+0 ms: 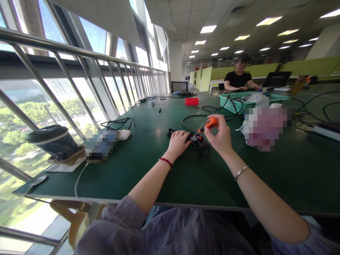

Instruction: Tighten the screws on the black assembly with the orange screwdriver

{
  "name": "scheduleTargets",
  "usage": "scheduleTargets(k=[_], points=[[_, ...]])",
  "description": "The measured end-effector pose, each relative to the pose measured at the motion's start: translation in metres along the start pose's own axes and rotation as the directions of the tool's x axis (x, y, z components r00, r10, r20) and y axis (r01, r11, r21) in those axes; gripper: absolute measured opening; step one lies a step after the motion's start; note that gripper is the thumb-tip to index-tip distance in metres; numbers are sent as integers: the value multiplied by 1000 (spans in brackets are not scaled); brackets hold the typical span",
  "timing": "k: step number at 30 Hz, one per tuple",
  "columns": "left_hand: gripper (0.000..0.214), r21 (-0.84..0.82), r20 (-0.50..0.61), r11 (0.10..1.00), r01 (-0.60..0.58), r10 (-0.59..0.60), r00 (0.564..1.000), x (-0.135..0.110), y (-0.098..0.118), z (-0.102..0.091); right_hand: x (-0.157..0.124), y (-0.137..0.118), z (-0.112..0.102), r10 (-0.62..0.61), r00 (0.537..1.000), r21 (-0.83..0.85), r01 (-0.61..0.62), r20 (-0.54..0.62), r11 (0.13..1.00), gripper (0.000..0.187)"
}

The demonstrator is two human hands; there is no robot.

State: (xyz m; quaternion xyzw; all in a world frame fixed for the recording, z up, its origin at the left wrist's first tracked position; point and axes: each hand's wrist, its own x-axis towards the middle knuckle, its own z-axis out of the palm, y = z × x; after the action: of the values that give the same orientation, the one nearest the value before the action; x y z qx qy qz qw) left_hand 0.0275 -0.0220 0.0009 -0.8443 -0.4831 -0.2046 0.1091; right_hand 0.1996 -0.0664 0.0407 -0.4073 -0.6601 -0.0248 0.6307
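Observation:
A black device with a cable [199, 139] lies on the green table, with small orange parts showing on it. My left hand [178, 141] rests over its left part, fingers curled down around it and hiding much of it. In my right hand [219, 134] is a screwdriver [209, 124] with an orange and black handle, pinched between thumb and fingers. Its thin shaft slants down to the left, and the tip meets the device close to my left fingertips. Whether the tip sits in a screw I cannot make out.
A red box [191, 102] and a green basket [233, 105] with cables stand farther back. On the left are a lidded cup [57, 143], a white charger [124, 134] and black cables [117, 123]. A person [238, 79] sits across the table [148, 170]. A metal railing borders the left side.

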Motion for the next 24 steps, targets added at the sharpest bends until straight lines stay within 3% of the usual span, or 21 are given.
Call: scheduleTargets(k=[9,17,24], points=[[35,-12,-11,1000,-4,4,1000,0,-1,2,0,-4,-2,60,998,-69,-59,27,996,19],[35,-18,1,1000,7,-7,1000,0,0,1,0,-3,-1,-25,1000,14,24,20,1000,29],[35,-14,12,1000,11,-11,1000,-1,0,-1,0,-5,-2,46,998,-46,-45,40,998,18]])
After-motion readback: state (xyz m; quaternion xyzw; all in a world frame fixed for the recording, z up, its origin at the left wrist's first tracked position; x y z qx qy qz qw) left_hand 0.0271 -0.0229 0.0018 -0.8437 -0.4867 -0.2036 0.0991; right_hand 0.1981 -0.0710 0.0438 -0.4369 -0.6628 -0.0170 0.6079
